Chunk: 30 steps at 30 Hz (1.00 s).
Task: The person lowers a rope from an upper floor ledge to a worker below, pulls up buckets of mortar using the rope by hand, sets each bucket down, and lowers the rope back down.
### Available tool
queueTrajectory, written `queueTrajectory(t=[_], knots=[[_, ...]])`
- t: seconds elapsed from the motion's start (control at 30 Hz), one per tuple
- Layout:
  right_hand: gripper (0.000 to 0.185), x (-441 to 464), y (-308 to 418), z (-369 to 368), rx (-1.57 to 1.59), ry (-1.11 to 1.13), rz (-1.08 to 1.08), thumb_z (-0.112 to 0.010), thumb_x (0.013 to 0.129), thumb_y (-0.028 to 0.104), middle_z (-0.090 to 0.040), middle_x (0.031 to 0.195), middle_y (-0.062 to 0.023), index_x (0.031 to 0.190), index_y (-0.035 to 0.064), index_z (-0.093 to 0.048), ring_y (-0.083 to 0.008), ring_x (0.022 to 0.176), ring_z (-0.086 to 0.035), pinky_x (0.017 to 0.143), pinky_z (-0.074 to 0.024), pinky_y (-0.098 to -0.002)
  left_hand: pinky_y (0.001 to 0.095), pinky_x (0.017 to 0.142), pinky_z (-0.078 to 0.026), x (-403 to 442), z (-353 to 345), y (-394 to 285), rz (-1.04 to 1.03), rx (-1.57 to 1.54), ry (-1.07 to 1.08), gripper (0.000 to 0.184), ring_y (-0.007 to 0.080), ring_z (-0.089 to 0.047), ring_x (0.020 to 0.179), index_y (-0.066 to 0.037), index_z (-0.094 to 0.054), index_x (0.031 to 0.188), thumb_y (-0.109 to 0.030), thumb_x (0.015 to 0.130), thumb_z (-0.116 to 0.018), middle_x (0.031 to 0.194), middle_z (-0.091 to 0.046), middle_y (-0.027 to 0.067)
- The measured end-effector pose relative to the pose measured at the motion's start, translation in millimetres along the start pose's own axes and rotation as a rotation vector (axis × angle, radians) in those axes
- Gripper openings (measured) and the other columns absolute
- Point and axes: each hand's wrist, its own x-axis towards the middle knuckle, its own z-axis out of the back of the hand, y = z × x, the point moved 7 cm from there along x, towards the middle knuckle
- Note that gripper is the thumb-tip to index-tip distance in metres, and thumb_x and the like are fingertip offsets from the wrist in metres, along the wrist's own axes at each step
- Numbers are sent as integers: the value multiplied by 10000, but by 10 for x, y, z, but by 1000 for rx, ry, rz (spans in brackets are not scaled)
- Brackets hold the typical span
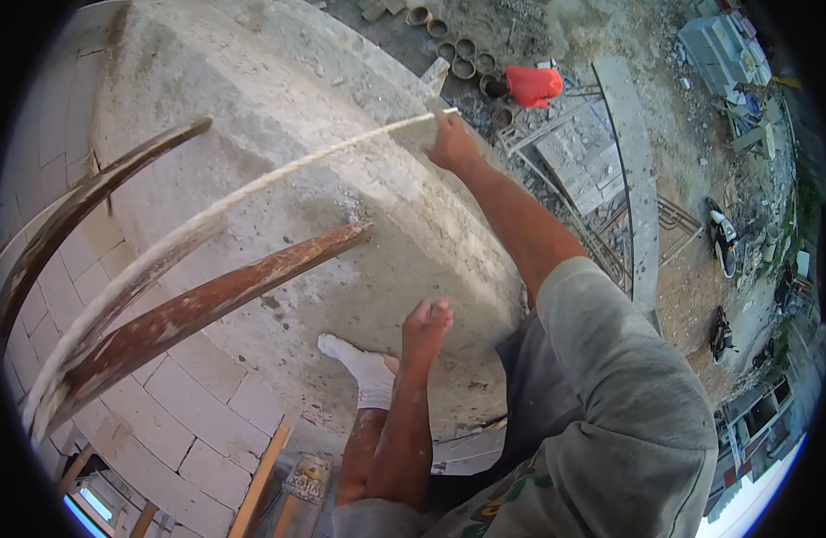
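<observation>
A pale rope (251,186) curves from the lower left up to my right hand (453,143), which is closed on it close to its tip, above the far side of the concrete ledge (341,170). Held lower and nearer my body, my left hand (426,325) is closed with its fingers curled, and nothing shows in it. Beside the left forearm is a foot in a white sock (359,366) on the concrete. A reddish-brown pole (224,300) and a darker pole (99,184) slant over the surface.
Block wall (175,403) stands at the lower left, with a labelled bucket (307,477) beside a wooden post. Far below are a person in a red top (534,85), round containers (464,67), metal frames, stacked blocks (722,54) and a motorbike (723,238).
</observation>
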Motion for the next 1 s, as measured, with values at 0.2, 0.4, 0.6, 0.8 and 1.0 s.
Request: queueTrajectory(t=[0.2, 0.4, 0.6, 0.8, 1.0], knots=[[335, 255, 469, -421, -43, 229, 151, -577, 791, 323, -562, 1019, -191, 998, 60, -578, -361, 985, -535, 835, -451, -435, 231, 621, -457, 847, 105, -490, -141, -100, -70, 256, 105, -553, 691, 40, -573, 1003, -178, 884, -509, 811, -595, 40], [299, -284, -68, 185, 37, 59, 94, -563, 794, 296, -580, 878, -218, 874, 9, -593, -385, 885, -553, 728, -460, -468, 247, 661, -469, 1278, 16, -721, -263, 43, -16, 348, 124, -567, 713, 9, -512, 1138, -116, 820, -579, 841, -605, 68], [214, -799, -192, 831, 115, -47, 153, -553, 794, 215, -567, 848, -210, 852, 11, -580, -387, 858, -535, 745, -437, -456, 309, 746, -479, 1588, -563, -1006, -395, 318, 26, 616, 189, -587, 862, -24, -376, 1289, -143, 756, -659, 1022, -585, 146], [170, -1146, 243, 1114, 267, -186, 349, -589, 768, 147, -559, 851, -151, 910, 56, -571, -337, 855, -534, 735, -430, -431, 314, 870, -433, 1836, -1081, -1087, -858, 519, 138, 587, 219, -523, 1060, -62, -322, 1333, -201, 827, -585, 1182, -516, 163], [152, -1490, 876, 1358, 347, -100, 468, -610, 708, 100, -522, 784, -113, 849, 67, -564, -296, 791, -520, 739, -420, -401, 348, 911, -385, 1846, -1186, -1222, -879, 595, 129, 485, 256, -478, 1123, -97, -407, 1292, -304, 871, -531, 1238, -472, 170]])
